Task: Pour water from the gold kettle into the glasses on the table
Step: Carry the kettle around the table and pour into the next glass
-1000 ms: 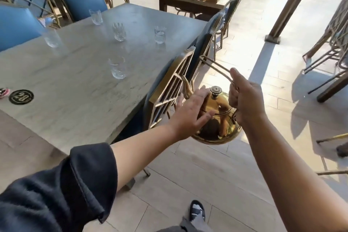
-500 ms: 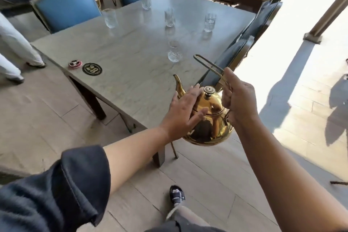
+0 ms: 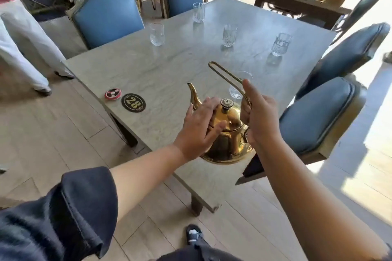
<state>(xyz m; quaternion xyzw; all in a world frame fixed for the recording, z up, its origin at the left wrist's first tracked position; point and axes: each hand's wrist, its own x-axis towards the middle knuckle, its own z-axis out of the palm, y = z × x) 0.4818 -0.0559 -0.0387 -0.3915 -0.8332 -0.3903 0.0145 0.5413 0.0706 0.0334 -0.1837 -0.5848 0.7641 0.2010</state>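
The gold kettle [image 3: 228,144] hangs upright over the near part of the grey stone table [image 3: 169,65], its spout pointing up and left. My right hand [image 3: 258,116] is shut on its tall wire handle. My left hand [image 3: 201,131] lies flat against the kettle's lid and shoulder, fingers spread. Several clear glasses stand on the table: one [image 3: 238,89] just behind the handle and partly hidden, one far right holding water [image 3: 281,44], one in the middle [image 3: 229,35], one at the far edge [image 3: 198,12] and one at the left [image 3: 157,34].
A black oval "28" marker [image 3: 133,102] and a red round button [image 3: 112,93] lie near the table's left edge. Blue padded chairs stand at the far side [image 3: 106,17] and the right side [image 3: 318,116]. A person's white-trousered legs [image 3: 25,48] are at left. Another table [image 3: 301,0] stands behind.
The view has swung round the table's corner and closer. The kettle, held in both hands as before, now hangs over the tabletop near the closest glass instead of beside the chair.
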